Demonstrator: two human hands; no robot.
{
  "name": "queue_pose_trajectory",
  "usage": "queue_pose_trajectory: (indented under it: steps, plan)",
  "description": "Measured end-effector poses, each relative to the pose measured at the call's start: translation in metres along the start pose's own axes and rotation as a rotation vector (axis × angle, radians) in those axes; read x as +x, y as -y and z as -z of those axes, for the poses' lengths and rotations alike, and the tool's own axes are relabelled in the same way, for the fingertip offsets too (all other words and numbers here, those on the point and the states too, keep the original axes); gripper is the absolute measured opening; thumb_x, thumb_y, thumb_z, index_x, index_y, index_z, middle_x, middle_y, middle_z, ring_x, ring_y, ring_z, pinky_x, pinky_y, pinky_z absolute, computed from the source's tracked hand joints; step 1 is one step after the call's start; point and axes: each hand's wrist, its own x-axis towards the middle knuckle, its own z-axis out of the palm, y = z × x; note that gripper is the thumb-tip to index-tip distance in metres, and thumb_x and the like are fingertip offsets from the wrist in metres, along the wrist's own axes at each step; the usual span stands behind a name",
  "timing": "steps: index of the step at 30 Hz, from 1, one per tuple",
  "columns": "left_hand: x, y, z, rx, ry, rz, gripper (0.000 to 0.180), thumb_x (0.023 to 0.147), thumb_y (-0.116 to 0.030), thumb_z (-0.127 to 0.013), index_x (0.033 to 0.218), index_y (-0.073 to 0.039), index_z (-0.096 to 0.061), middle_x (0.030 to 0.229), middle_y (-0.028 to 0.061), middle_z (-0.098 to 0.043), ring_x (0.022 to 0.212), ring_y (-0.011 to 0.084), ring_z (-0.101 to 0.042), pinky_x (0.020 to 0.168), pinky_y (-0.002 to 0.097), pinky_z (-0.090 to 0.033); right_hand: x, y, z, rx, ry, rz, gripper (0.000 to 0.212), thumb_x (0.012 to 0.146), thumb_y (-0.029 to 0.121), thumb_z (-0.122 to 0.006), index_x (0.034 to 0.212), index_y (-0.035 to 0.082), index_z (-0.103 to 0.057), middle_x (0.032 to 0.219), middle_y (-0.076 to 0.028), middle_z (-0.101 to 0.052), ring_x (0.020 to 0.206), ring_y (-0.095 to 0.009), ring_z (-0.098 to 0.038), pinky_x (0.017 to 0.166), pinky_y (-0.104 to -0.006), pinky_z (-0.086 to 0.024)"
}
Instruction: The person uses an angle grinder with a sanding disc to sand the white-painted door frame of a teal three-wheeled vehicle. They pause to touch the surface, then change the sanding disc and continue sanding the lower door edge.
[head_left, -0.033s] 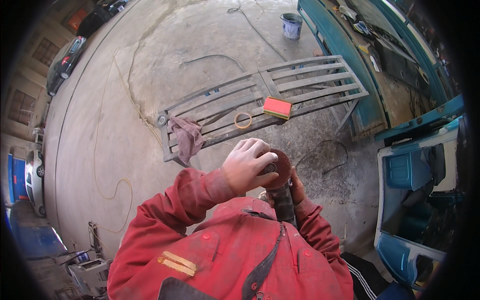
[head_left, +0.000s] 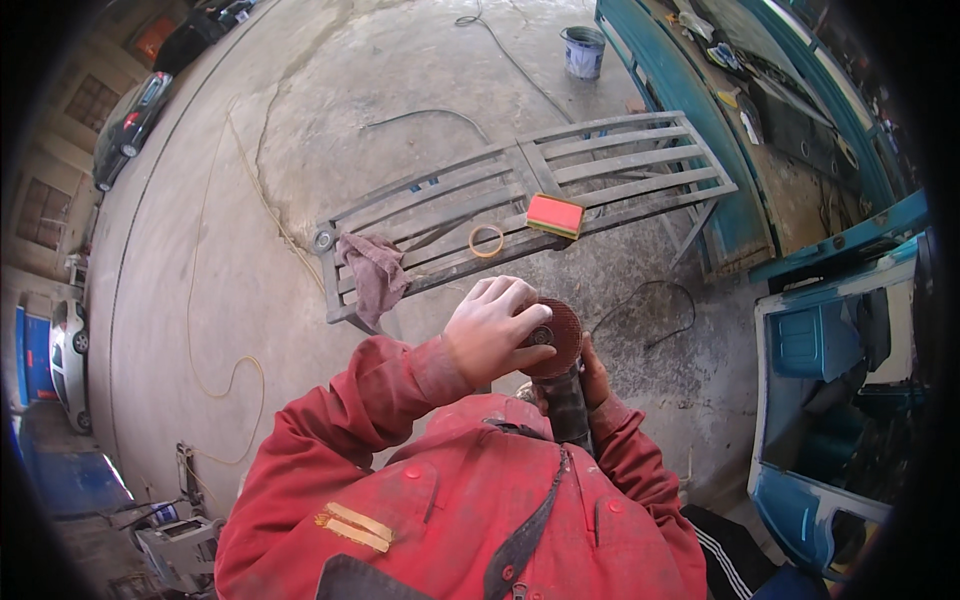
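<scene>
An angle grinder (head_left: 570, 410) with a dark cylindrical body stands close to my chest, its reddish-brown abrasive disc (head_left: 566, 340) facing up. My left hand (head_left: 492, 328), dusted white over the fingers, reaches across the disc. Thumb and fingers are closed around the dark round nut (head_left: 541, 337) at its centre. On the grinder's right side, my right hand (head_left: 596, 374) grips the tool near its head; most of those fingers are hidden behind it.
Ahead stands a slatted metal bench (head_left: 620, 165) bearing a purplish rag (head_left: 372, 272), a tape roll (head_left: 486, 240) and a red-and-green sponge block (head_left: 555, 215). Teal vehicle panels (head_left: 815, 340) stand at right. Hoses (head_left: 235, 370) cross the concrete floor; a bucket (head_left: 583, 53) sits beyond.
</scene>
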Motion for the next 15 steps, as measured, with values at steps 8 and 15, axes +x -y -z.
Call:
queue_pose_trajectory:
  steps: [8,15]
  plan:
    - [-0.0052,-0.0032,0.0008,-0.065,-0.032,0.025,0.034,0.069,-0.013,-0.076,0.102,-0.014,-0.066,0.109,0.0101,-0.056,0.107,0.0325,-0.055,0.091,0.0428,-0.046,-0.0001,-0.0015,-0.0047,-0.012,-0.020,0.013,0.094,0.088,0.082,-0.028,0.123,-0.001,-0.057,0.092,-0.021,-0.067,0.067,-0.033,-0.068,0.057,-0.0413,-0.057]
    - [-0.0072,-0.0044,0.0023,-0.166,-0.031,-0.001,0.035,0.071,-0.013,-0.075,0.104,-0.014,-0.066,0.105,0.0082,-0.057,0.102,0.0307,-0.058,0.088,0.0408,-0.048,-0.0016,-0.0064,-0.0051,-0.026,0.024,0.033,0.093,0.090,0.080,-0.026,0.124,-0.001,-0.057,0.093,-0.021,-0.067,0.066,-0.032,-0.067,0.056,-0.0407,-0.057]
